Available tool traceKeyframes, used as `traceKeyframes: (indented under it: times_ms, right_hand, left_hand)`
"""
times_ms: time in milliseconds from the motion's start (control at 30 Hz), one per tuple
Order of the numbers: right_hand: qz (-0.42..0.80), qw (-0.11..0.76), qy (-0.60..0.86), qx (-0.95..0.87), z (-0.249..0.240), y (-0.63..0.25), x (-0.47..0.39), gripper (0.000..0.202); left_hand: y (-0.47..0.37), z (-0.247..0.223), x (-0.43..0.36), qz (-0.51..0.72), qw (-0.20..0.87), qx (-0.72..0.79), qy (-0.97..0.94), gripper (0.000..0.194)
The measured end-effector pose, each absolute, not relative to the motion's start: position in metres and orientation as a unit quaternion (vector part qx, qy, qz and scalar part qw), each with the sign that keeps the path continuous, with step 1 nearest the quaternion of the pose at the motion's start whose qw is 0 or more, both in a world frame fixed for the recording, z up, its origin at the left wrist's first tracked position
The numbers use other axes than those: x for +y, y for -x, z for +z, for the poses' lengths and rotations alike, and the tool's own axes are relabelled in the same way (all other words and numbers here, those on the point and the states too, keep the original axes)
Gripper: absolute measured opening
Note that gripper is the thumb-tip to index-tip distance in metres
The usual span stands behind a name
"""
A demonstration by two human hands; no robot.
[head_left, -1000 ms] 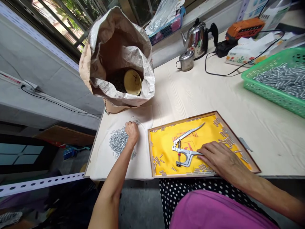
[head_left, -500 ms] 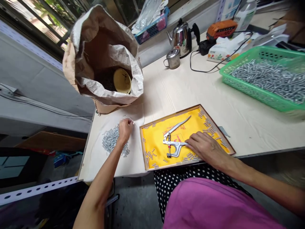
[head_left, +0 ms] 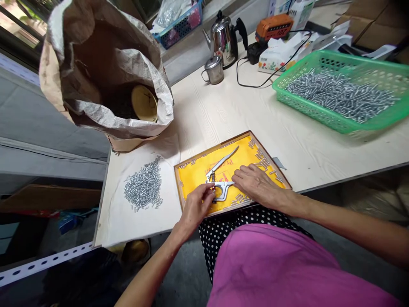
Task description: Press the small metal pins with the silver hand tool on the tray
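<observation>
A pair of silver snap-fastener pliers lies with its handles spread on a yellow-lined shallow tray. My right hand is closed on the end of the lower handle. At the head of the pliers, my left hand pinches with thumb and index finger; whatever is between the fingertips is too small to make out. Small metal pins lie in loose groups along the tray's edges. Left of the tray, a heap of small silver screw-like pieces sits on a white cloth.
A large paper sack with a yellow bowl inside stands at the back left. A green basket of metal pieces is on the right. Behind are a kettle, a metal cup and an orange battery with a cord.
My left hand has moved right, from the edge of the silver heap to the head of the pliers. The right hand keeps its hold on the handle. The whole view has shifted.
</observation>
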State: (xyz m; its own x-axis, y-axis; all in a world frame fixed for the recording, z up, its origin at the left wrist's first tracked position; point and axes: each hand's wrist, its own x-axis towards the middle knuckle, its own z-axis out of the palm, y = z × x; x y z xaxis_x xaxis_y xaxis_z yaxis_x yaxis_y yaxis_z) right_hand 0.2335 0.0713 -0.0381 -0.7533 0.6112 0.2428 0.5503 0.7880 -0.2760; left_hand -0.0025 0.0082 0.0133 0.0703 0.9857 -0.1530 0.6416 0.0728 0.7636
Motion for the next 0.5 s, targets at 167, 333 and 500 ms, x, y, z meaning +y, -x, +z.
traceKeyframes:
  times_ms: [167,333,500]
  right_hand:
    - [0.123,0.148,0.249,-0.949,-0.030,-0.232,0.076,0.019]
    - [0.125,0.155,0.183,-0.963,-0.009,-0.229,0.074,0.023]
    - [0.068,0.150,0.263,-0.951,-0.003,-0.248,0.089,0.023]
  left_hand:
    - [0.004,0.020,0.013,0.264,0.334,0.648,-0.631,0.017]
    - [0.009,0.040,0.013,0.357,0.365,0.685,-0.520,0.029]
    - [0.005,0.037,0.006,0.336,0.416,0.683,-0.497,0.030]
